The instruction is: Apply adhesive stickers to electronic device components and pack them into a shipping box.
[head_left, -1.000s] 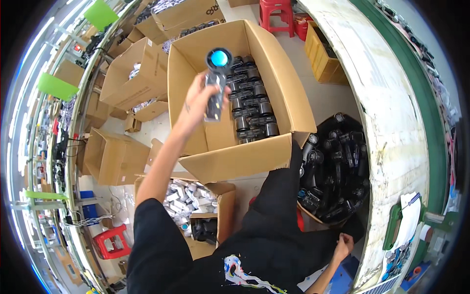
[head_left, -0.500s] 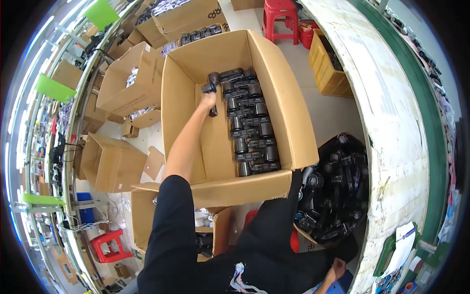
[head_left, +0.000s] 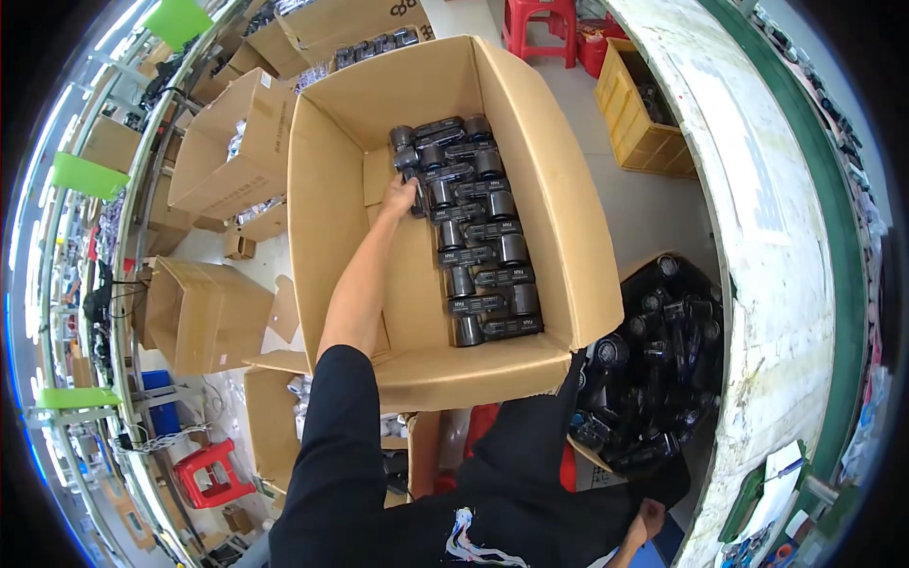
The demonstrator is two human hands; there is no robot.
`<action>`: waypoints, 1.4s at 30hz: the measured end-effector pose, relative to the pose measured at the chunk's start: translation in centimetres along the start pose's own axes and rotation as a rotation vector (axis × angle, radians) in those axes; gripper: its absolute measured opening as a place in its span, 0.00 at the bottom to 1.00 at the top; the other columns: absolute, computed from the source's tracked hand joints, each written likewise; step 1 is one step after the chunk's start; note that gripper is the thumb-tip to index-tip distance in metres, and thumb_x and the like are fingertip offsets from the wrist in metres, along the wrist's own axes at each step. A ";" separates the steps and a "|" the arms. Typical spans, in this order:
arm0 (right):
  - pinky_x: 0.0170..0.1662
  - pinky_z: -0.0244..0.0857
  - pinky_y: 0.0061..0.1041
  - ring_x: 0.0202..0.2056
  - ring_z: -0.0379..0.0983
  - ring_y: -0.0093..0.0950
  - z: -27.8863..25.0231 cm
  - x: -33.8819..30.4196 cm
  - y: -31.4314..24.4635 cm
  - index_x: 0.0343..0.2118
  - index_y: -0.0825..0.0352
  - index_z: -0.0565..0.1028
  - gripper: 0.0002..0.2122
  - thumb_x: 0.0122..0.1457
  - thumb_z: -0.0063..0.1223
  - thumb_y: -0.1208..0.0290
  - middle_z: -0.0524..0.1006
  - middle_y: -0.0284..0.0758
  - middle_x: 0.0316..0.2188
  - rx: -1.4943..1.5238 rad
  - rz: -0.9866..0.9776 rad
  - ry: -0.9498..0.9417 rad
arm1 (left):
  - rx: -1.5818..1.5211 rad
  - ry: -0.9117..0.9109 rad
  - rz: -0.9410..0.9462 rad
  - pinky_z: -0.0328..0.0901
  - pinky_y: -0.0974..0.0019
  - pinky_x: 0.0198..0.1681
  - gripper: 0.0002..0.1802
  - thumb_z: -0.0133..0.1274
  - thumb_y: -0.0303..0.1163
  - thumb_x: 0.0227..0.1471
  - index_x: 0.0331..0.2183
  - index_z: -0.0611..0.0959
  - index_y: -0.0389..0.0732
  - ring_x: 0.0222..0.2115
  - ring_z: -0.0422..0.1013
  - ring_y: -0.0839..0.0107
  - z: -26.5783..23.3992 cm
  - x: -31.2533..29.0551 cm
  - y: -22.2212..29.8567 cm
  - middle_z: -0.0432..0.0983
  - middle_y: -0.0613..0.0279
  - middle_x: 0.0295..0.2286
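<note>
Deep in a large open cardboard box (head_left: 331,180), my left hand (head_left: 400,196) is closed around the handle of a black hair dryer (head_left: 407,159). That dryer lies at the left edge of the packed ones, near the far end of the box. Several other black hair dryers (head_left: 475,305) fill the box's right side in tightly interlocked rows. Bare cardboard shows along the left of its floor. My right hand (head_left: 648,521) rests low at the right by my leg, fingers curled, with nothing visible in it.
A black-lined container of loose black hair dryers (head_left: 663,360) stands to the right, beside a long worn white surface (head_left: 757,237). Open cartons (head_left: 208,317) stand at the left. A yellow crate (head_left: 639,123) and a red stool (head_left: 540,24) are farther off.
My left hand has lowered the hair dryer against the packed rows, and it now lies lengthwise beside them. The view has shifted slightly. My right hand stays in place.
</note>
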State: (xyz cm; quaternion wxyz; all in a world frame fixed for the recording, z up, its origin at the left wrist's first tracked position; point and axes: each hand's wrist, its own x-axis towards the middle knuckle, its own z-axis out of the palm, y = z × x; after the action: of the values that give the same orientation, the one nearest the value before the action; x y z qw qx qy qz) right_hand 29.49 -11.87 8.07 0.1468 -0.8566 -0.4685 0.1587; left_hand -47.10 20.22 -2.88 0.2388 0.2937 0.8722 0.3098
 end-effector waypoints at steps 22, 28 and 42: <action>0.32 0.65 0.25 0.28 0.72 0.32 -21.3 -12.3 -9.3 0.33 0.70 0.75 0.06 0.52 0.54 0.76 0.74 0.37 0.26 0.553 -0.152 0.065 | 0.031 -0.408 1.686 0.61 0.66 0.40 0.07 0.41 0.17 0.51 0.33 0.73 0.31 0.34 0.66 0.61 -7.9 -38.4 29.0 0.69 0.51 0.31; 0.31 0.64 0.24 0.28 0.72 0.28 -26.2 -12.9 2.4 0.35 0.69 0.77 0.08 0.51 0.52 0.79 0.74 0.36 0.28 0.066 0.147 0.521 | 0.068 -1.210 1.587 0.63 0.64 0.29 0.07 0.49 0.17 0.43 0.29 0.76 0.35 0.26 0.69 0.58 5.5 -52.8 21.2 0.68 0.53 0.25; 0.30 0.64 0.24 0.27 0.70 0.28 -25.0 -9.3 3.6 0.29 0.66 0.79 0.07 0.44 0.60 0.79 0.73 0.31 0.25 0.041 -0.042 0.290 | 0.168 -0.687 1.208 0.55 0.54 0.51 0.18 0.51 0.30 0.49 0.45 0.73 0.39 0.46 0.60 0.48 21.0 -51.3 8.1 0.63 0.44 0.45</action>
State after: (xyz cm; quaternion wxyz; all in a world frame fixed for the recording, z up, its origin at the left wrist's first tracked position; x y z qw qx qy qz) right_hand 37.69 -24.22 30.50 0.2339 -0.8574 -0.4567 0.0396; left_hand 4.99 -0.11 0.11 0.2634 0.8260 0.4522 0.2095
